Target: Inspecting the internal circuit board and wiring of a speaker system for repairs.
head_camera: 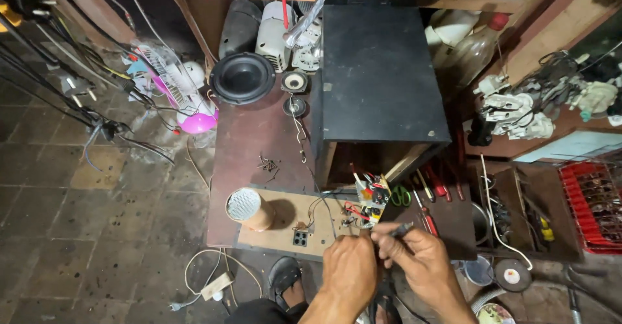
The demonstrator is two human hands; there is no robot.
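Head view, looking down at a low brown table [259,142]. Circuit board [373,199] stands tilted on edge at the near side of the table, just in front of the open black speaker box [379,71]. Red and dark wires run off the board, some down-left across a pale wooden panel [285,233] that lies flat on the table's near edge.

Both hands sit just below the board, close together, touching or nearly so. Right hand [424,259] pinches a thin dark tool [400,229], likely a soldering iron or probe; cannot tell which. Its long axis runs up and to the right, its end near the board's lower right corner, not clearly touching. Fingers [389,233] of the right hand are clenched around the tool. Left hand [350,269] is curled, fingers folded in toward the right hand; whether it grips a wire or solder is hidden by the knuckles, so I cannot tell.

Board lies up and slightly left of the right fingers, almost straight up from the left hand. Both hands are about equally near, the right one holding the tool.

Outward: a grey-topped cylinder [249,208] stands on the panel's left end, a small black socket [300,238] in the panel. Loose screws [267,164] lie mid-table. Speaker cone [243,78] rests at the far left corner. Screwdrivers and green-handled scissors [401,196] lie right of the board. Tool tray [518,214] farther right.
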